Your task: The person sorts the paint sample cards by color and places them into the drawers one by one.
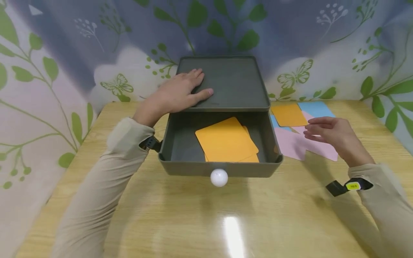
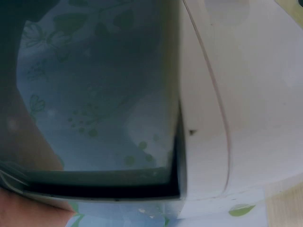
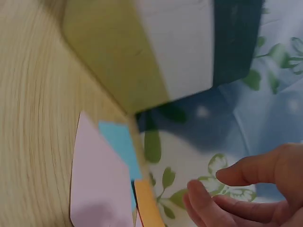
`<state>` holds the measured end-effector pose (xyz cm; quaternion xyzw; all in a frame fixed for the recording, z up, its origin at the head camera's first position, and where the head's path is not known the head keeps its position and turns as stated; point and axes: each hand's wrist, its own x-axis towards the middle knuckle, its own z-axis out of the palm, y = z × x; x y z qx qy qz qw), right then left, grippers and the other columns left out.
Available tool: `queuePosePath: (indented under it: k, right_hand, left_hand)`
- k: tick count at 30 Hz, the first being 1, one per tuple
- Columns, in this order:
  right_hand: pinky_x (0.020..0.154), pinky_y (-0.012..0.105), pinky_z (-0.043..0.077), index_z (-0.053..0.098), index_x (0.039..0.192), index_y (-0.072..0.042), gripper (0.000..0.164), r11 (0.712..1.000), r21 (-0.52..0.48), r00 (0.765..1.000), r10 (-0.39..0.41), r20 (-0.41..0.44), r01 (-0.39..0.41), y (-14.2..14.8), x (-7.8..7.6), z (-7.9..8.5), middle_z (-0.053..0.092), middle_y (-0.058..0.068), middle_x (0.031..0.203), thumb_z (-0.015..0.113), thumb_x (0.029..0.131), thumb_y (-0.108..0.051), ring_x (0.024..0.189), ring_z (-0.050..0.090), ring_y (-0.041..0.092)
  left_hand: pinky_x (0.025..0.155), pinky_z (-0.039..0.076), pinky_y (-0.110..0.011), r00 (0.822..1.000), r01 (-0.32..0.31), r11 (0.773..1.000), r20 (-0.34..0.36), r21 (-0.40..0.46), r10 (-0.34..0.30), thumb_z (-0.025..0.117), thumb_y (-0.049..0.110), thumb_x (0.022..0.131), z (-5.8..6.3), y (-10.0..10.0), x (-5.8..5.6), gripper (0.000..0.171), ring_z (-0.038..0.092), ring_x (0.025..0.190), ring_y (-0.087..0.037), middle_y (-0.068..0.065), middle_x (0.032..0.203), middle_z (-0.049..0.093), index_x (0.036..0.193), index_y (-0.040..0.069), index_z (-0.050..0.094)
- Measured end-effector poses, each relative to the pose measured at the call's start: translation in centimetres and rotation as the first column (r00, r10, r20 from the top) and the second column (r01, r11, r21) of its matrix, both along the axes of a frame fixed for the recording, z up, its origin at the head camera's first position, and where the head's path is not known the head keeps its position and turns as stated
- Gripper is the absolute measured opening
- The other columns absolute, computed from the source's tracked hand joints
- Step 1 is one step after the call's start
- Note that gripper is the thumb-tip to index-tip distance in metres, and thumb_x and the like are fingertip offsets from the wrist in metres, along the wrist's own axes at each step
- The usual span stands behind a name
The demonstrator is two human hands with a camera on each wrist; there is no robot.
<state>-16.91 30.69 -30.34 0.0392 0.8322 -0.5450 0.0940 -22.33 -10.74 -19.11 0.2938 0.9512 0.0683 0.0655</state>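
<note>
My left hand rests flat on the left side of a dark grey box's top, fingers straight and thumb spread. Below that top, the box's drawer is pulled out, with a white round knob on its front. Overlapping orange cards lie inside it. To the right, my right hand hovers over loose cards with its fingers loosely bent, holding nothing. An orange card, pink cards and a blue card overlap there. The right wrist view shows the thumb and fingers apart.
A light wooden table carries the box and cards. Behind it hangs a curtain with leaves and butterflies. A dark wrist strap sits on the right sleeve, and another strap on the left, beside the drawer's side.
</note>
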Motion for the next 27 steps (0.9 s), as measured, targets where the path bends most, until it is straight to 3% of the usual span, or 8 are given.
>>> queuePosePath:
  k: [3,7,11,17,19,21,24,27]
  right_hand:
    - [0.083,0.024,0.054,0.04,0.136,0.011,0.055,0.995,0.099,1.0,-0.019,-0.018,0.021,0.0,-0.7,-0.4,0.063,-0.016,0.094,0.059,0.097,-0.023,0.083,0.066,-0.003]
    - [0.077,0.021,0.055,0.041,0.137,0.013,0.06,0.972,0.235,0.999,-0.015,-0.05,0.026,0.0,-2.0,-0.8,0.061,0.018,0.12,0.059,0.096,-0.027,0.075,0.065,-0.007]
    - [0.077,0.029,0.056,0.044,0.133,0.015,0.06,0.92,0.389,0.996,-0.001,-0.087,0.035,0.0,-3.2,-0.9,0.048,0.036,0.131,0.06,0.095,-0.028,0.084,0.071,0.014]
    - [0.089,0.059,0.044,0.049,0.125,0.019,0.058,0.791,0.609,0.988,0.043,-0.147,0.056,-0.2,-4.7,-1.1,0.053,0.038,0.122,0.059,0.094,-0.029,0.111,0.048,0.053]
    - [0.074,0.052,0.049,0.056,0.1,0.019,0.049,0.773,0.631,0.989,0.039,-0.145,0.063,-0.5,-5.2,-1.2,0.06,0.036,0.092,0.061,0.093,-0.029,0.086,0.055,0.047]
    - [0.054,0.039,0.044,0.048,0.072,0.009,0.046,0.76,0.646,0.989,0.026,-0.142,0.073,-0.7,-5.6,-1.3,0.048,0.019,0.061,0.063,0.091,-0.029,0.059,0.046,0.031]
    - [0.047,0.026,0.021,0.023,0.061,-0.013,0.055,0.76,0.645,0.994,-0.007,-0.107,0.075,-1.1,-6.1,-1.3,0.015,-0.004,0.059,0.066,0.089,-0.033,0.052,0.017,0.011]
    - [0.044,0.024,0.021,0.023,0.06,-0.016,0.056,0.768,0.639,0.998,-0.011,-0.066,0.051,-1.3,-6.5,-1.3,0.013,-0.006,0.058,0.068,0.088,-0.036,0.049,0.015,0.008]
  left_hand:
    - [0.119,0.008,-0.042,1.0,0.012,1.0,0.002,0.001,-0.012,0.032,0.049,0.103,-0.1,0.2,-0.1,0.073,0.008,0.147,-0.03,-0.019,0.16,0.007,0.153,-0.001,0.014]
    - [0.119,0.008,-0.042,1.0,0.008,1.0,-0.007,0.007,-0.008,0.033,0.049,0.103,0.0,0.3,-0.2,0.072,0.008,0.147,-0.03,-0.018,0.16,0.008,0.153,0.0,0.015]
    - [0.119,0.008,-0.043,1.0,0.001,1.0,-0.002,-0.001,-0.001,0.032,0.05,0.103,0.0,0.3,-0.1,0.073,0.008,0.147,-0.03,-0.017,0.16,0.007,0.153,0.0,0.014]
    - [0.119,0.008,-0.043,1.0,0.011,1.0,-0.002,0.005,-0.011,0.032,0.049,0.103,0.2,0.3,-0.1,0.072,0.007,0.147,-0.03,-0.018,0.16,0.007,0.153,0.0,0.014]
    - [0.119,0.008,-0.043,1.0,0.009,1.0,0.002,-0.001,-0.009,0.031,0.049,0.103,0.2,0.3,-0.1,0.072,0.007,0.147,-0.03,-0.018,0.16,0.007,0.153,0.0,0.013]
    - [0.119,0.008,-0.043,1.0,0.005,1.0,0.009,-0.007,-0.005,0.03,0.05,0.103,0.2,0.2,-0.1,0.072,0.006,0.147,-0.03,-0.017,0.16,0.006,0.153,0.001,0.012]
    - [0.119,0.008,-0.044,1.0,0.002,1.0,0.01,-0.012,-0.001,0.03,0.05,0.103,0.1,0.2,-0.1,0.072,0.007,0.147,-0.03,-0.017,0.16,0.006,0.153,0.001,0.012]
    - [0.119,0.008,-0.044,1.0,-0.001,1.0,0.01,-0.012,0.001,0.031,0.05,0.103,0.0,0.2,-0.1,0.072,0.007,0.147,-0.03,-0.017,0.16,0.006,0.153,0.001,0.012]
